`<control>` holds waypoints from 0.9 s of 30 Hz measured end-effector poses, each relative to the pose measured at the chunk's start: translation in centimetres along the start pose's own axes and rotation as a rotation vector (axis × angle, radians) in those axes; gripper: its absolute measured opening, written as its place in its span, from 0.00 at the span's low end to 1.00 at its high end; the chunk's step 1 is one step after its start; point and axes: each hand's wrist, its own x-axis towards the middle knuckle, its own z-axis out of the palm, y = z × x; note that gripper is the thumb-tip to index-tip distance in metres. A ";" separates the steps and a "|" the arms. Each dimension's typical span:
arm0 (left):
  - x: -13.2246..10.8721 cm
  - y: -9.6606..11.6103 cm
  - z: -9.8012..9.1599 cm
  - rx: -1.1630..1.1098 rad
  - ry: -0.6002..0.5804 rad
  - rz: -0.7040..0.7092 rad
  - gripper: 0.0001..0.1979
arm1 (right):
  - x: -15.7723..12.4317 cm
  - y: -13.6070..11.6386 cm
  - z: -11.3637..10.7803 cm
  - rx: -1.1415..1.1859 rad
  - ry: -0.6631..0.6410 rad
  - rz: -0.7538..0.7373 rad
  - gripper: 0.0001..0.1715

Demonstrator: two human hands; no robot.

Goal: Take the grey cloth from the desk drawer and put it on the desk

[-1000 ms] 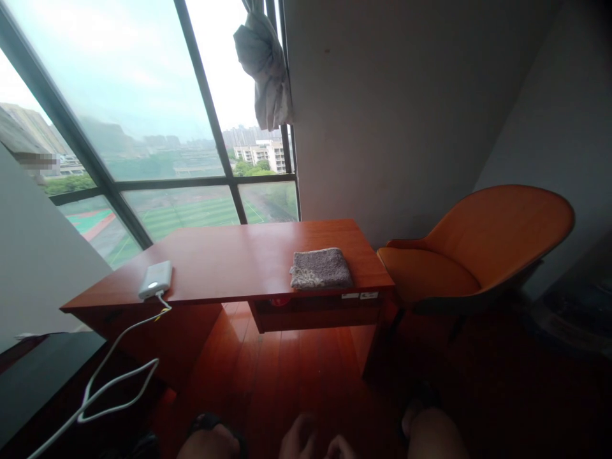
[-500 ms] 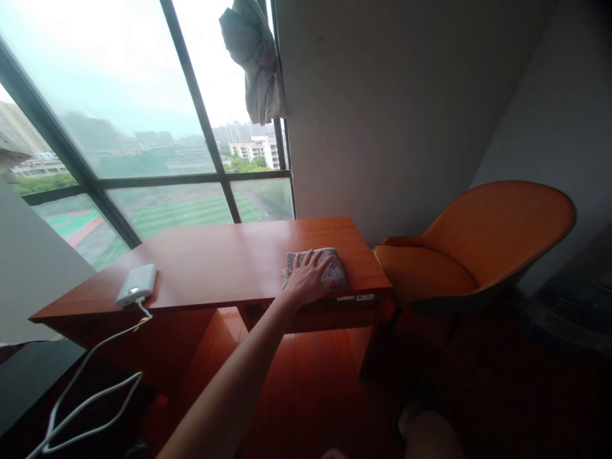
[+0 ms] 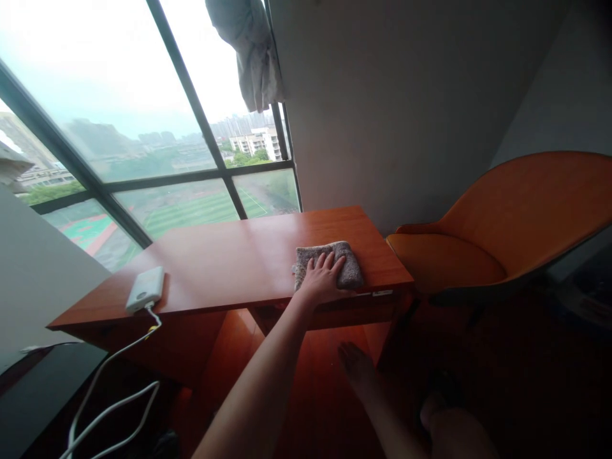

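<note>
While the left hand [image 3: 322, 280] is lying flat, fingers spread, on the grey cloth [image 3: 347, 268], keeping even pressure matters; right hand [image 3: 356, 370] is seemingly hanging open, empty.

Bright overcast daylight glares through the window [image 3: 143, 127], leaving the foreground dim, with wide-angle bending at the edges.

Cloth [image 3: 349, 269] grey-brown, perhaps faintly patterned; desk [image 3: 229, 261] red-brown; chair [image 3: 507, 229] orange; charger [image 3: 145, 289] white.
</note>
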 end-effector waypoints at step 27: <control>-0.1 0.1 0.8 -0.057 0.084 -0.001 0.54 | -7.1 2.5 -3.3 0.031 0.146 0.180 0.09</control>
